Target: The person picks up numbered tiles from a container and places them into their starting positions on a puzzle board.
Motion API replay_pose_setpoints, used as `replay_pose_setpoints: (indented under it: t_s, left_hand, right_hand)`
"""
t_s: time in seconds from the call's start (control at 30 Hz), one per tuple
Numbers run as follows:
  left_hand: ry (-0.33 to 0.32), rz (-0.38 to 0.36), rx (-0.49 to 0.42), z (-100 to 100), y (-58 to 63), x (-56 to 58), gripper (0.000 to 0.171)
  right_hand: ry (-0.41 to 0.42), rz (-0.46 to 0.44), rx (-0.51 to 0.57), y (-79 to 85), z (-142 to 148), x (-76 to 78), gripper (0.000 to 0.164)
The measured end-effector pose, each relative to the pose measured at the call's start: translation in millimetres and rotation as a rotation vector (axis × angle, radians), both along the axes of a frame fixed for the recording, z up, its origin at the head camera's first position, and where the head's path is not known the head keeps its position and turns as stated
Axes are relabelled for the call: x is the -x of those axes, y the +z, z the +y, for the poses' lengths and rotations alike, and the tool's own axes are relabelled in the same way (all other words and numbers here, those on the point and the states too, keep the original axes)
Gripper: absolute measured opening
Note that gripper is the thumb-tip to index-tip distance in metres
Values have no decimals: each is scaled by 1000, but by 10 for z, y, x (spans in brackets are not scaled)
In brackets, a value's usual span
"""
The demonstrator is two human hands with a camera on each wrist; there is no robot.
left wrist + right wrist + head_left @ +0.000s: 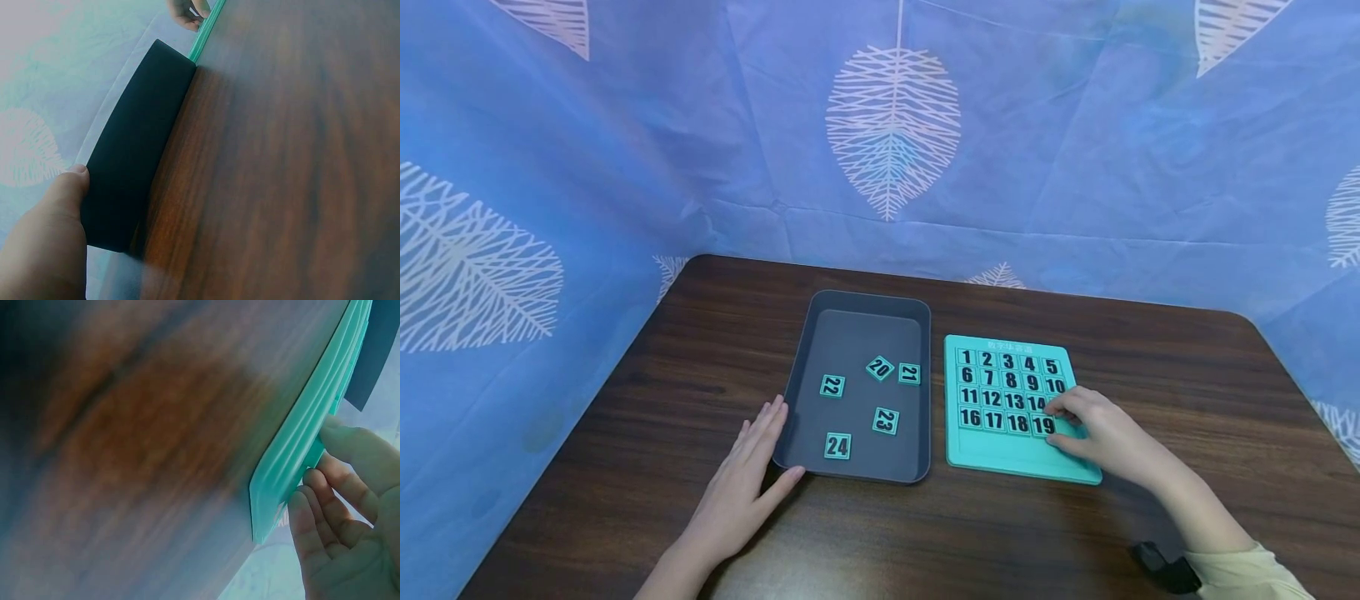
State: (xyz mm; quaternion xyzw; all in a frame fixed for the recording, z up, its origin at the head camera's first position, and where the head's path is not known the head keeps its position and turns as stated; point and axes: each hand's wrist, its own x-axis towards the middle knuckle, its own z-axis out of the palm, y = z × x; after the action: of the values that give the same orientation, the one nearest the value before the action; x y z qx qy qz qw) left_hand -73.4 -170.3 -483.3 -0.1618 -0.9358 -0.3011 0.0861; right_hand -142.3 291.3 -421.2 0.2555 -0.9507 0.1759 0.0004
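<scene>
A teal number board [1022, 462] lies on the table, with tiles set in rows from 1 to 19. My right hand [1101, 433] is over its right side and pinches the 19 tile [1042, 425] between thumb and fingers. In the right wrist view, a teal tile edge [314, 453] shows between the thumb and a finger. The fingers hide the right end of the third row. Left of the board is a dark grey tray [857, 333]. My left hand [737, 492] rests at the tray's near left corner, fingers straight along its side and thumb at the front rim.
Several loose tiles lie spread in the tray, among them the 24 tile [838, 446], the 22 tile [832, 386] and the 20 tile [880, 368]. The dark wooden table [1187, 375] ends at a blue leaf-patterned cloth [1037, 167]. A black strap [1165, 568] is on the right wrist.
</scene>
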Motion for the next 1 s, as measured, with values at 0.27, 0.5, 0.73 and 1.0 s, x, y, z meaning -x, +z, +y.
replay_pose_setpoints:
  t_s: [0.27,0.5,0.73,1.0]
  left_hand:
    - [-3,0,-4,-5,-8,10,75]
    - [-5,-2,-6,-5,-14,11,75]
    - [-1,-6,2,-5,-4,2,75]
    - [1,0,7,-11,0,-2,75]
  right_hand:
    - [4,24,12,-11,-27,4,31]
    - [8,20,17,-28,-31,11,32]
    - [9,24,12,-48,-49,14,31]
    - [34,52,70,-29,-100,16,28]
